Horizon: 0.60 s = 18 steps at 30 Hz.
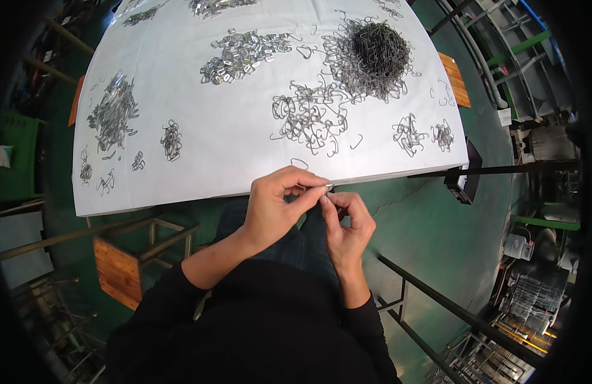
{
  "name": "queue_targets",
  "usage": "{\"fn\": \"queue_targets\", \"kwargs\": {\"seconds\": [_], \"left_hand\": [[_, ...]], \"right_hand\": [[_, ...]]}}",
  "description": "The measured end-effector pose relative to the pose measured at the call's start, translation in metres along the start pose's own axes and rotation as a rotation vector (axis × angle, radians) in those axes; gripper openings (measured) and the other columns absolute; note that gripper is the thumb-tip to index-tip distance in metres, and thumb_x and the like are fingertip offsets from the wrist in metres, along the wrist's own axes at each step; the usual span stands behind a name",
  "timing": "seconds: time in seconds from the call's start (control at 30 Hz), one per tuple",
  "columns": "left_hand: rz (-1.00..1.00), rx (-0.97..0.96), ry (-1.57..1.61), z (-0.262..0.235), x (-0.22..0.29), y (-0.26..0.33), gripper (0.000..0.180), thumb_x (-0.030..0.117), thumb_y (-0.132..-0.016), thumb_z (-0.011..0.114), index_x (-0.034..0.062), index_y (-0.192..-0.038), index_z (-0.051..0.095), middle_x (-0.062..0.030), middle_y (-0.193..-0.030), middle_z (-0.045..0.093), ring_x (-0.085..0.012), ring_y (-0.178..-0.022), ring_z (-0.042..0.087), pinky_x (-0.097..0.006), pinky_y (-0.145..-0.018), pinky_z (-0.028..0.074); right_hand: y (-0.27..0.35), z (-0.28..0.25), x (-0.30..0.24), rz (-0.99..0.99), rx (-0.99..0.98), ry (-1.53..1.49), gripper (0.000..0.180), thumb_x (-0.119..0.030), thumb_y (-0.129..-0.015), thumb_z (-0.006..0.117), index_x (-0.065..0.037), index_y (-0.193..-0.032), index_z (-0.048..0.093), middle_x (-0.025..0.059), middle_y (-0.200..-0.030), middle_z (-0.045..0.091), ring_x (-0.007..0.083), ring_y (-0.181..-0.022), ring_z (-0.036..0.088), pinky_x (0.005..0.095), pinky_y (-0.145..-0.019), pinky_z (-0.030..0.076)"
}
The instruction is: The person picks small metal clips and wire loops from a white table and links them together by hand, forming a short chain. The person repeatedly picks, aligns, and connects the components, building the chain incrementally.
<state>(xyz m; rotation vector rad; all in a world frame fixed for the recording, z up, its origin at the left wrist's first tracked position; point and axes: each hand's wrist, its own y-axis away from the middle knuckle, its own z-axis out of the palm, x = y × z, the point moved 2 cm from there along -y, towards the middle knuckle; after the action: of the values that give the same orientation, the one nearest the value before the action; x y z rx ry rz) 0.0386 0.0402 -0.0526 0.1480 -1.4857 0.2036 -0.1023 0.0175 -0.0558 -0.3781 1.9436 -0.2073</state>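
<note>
Just off the front edge of the white-covered table (225, 173), my two hands meet fingertip to fingertip. Between thumb and forefinger, my left hand (276, 201) pinches a small shiny metal piece (329, 186). My right hand (348, 227) is closed in a pinch right beside it; its fingertips hide whatever they hold. Nearest on the tabletop lies a single bent wire hook (300, 164), just beyond my left hand. Farther back spreads a loose heap of wire hooks (312, 121).
A dense dark pile of wire hooks (380, 51) stands at the back right. Flat metal buckles (241, 54) lie back centre, slim metal pieces (114, 112) at left. Smaller hook clusters (409, 134) sit near the right edge. A wooden stool (118, 272) stands at lower left.
</note>
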Motion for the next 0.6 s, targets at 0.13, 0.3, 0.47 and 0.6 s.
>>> {"fn": "queue_targets", "kwargs": {"seconds": [0.13, 0.3, 0.47, 0.6], "left_hand": [[0.059, 0.001, -0.014, -0.001, -0.004, 0.0, 0.013, -0.005, -0.085, 0.065, -0.0031, -0.097, 0.067, -0.0094, -0.096, 0.065, -0.0127, -0.087, 0.064, -0.024, -0.077, 0.053], [0.14, 0.055, -0.038, -0.003, -0.011, 0.0, 0.011, -0.002, -0.082, 0.069, 0.0014, -0.092, 0.07, -0.0067, -0.086, 0.069, -0.01, -0.072, 0.063, -0.022, -0.065, 0.051], [0.066, 0.019, -0.014, 0.001, -0.01, 0.011, 0.012, -0.004, -0.081, 0.069, 0.001, -0.092, 0.07, -0.007, -0.086, 0.068, -0.0095, -0.069, 0.062, -0.022, -0.062, 0.05], [0.156, 0.021, -0.08, 0.0, -0.006, 0.017, 0.013, -0.005, -0.081, 0.069, 0.001, -0.093, 0.07, -0.007, -0.087, 0.069, -0.0092, -0.069, 0.062, -0.021, -0.061, 0.05]], "right_hand": [[-0.001, -0.002, 0.005, 0.003, -0.052, 0.017, 0.008, -0.001, -0.082, 0.07, 0.0, -0.083, 0.062, 0.0046, -0.074, 0.062, 0.0076, -0.06, 0.052, 0.0218, -0.053, 0.042], [-0.058, -0.02, 0.037, 0.015, -0.089, 0.168, 0.008, -0.007, -0.087, 0.066, -0.001, -0.091, 0.064, 0.0069, -0.079, 0.062, 0.0123, -0.065, 0.058, 0.0247, -0.051, 0.042], [-0.175, 0.023, 0.097, -0.174, -0.313, 0.497, 0.014, -0.016, -0.083, 0.069, -0.004, -0.088, 0.067, 0.0099, -0.085, 0.064, 0.0258, -0.072, 0.062, 0.0357, -0.066, 0.048], [-0.217, 0.059, 0.122, -0.249, -0.445, 0.679, 0.014, -0.018, -0.081, 0.071, -0.008, -0.089, 0.066, 0.0098, -0.088, 0.064, 0.0308, -0.08, 0.064, 0.041, -0.069, 0.049]]}}
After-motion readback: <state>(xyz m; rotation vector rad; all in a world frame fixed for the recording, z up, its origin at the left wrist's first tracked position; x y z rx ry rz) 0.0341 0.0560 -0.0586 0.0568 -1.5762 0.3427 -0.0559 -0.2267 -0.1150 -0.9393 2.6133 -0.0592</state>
